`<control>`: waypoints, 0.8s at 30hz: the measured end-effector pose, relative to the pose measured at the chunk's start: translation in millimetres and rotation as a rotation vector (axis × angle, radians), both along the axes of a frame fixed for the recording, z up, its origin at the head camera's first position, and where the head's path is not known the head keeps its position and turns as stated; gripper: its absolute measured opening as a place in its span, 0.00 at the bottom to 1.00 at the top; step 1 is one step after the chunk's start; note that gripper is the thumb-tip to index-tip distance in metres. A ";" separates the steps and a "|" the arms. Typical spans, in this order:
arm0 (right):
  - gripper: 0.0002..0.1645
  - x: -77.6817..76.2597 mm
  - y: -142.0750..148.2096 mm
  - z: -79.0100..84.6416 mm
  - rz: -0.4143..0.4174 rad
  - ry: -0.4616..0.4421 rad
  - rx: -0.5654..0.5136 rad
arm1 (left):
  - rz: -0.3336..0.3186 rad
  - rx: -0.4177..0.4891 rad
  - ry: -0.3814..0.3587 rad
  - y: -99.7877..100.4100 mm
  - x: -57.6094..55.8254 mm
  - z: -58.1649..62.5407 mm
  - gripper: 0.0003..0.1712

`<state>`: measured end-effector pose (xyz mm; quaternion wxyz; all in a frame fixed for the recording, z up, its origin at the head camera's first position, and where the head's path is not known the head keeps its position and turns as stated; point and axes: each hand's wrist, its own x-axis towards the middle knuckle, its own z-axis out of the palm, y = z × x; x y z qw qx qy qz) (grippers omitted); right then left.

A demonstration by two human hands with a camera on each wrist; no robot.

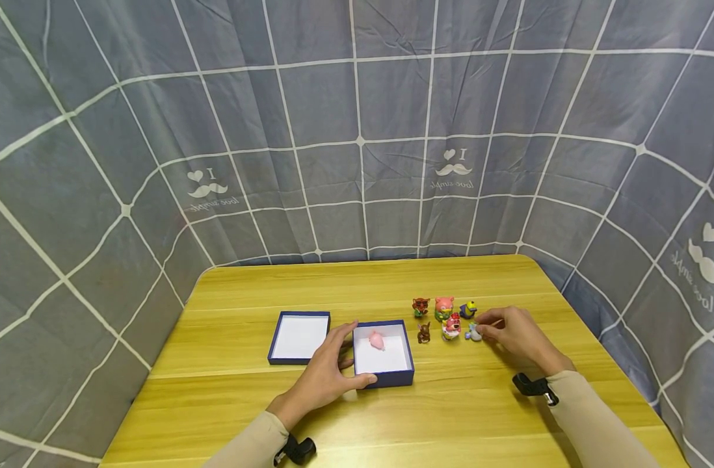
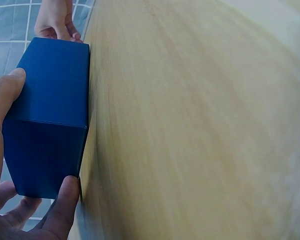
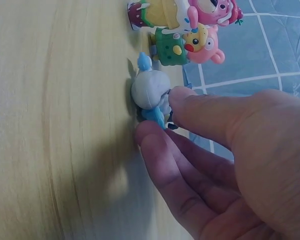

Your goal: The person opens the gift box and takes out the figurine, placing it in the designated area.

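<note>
My left hand [image 1: 328, 372] grips the near left part of a dark blue open box [image 1: 395, 379], thumb on its front wall and fingers along its left side. In the left wrist view the box's plain blue walls [image 2: 55, 85] show between thumb and fingers. A small pink figurine [image 1: 377, 340] lies on the white inside of the box. My right hand [image 1: 517, 335] pinches a small grey and light-blue animal figurine [image 3: 150, 90] between thumb and fingertips, low at the wooden table; its front is partly hidden by the thumb.
Left of the box lies its shallow blue-edged lid [image 1: 301, 336], white inside up. Beside the right hand stand several figurines: a red-brown one [image 1: 420, 307], a pink and green one [image 1: 444, 308], a yellow and blue one [image 1: 468, 309], a brown one [image 1: 424, 333] and a pink-topped one [image 1: 451, 327]. A grey checked curtain [image 1: 392, 169] encloses the table [image 1: 439, 422].
</note>
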<state>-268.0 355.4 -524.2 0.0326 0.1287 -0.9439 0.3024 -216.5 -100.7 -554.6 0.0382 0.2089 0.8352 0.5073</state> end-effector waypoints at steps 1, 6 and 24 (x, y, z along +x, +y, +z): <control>0.10 0.1 0.0 -0.3 0.002 -0.002 0.000 | 0.001 0.000 -0.001 -0.1 0.2 0.3 0.66; 0.10 0.4 1.1 -1.8 0.017 0.000 0.007 | 0.002 -0.006 0.000 -0.4 0.5 -0.2 0.66; 0.10 6.3 0.1 11.5 -0.062 0.107 -0.005 | -0.004 0.000 0.001 -0.5 -0.1 -0.7 0.66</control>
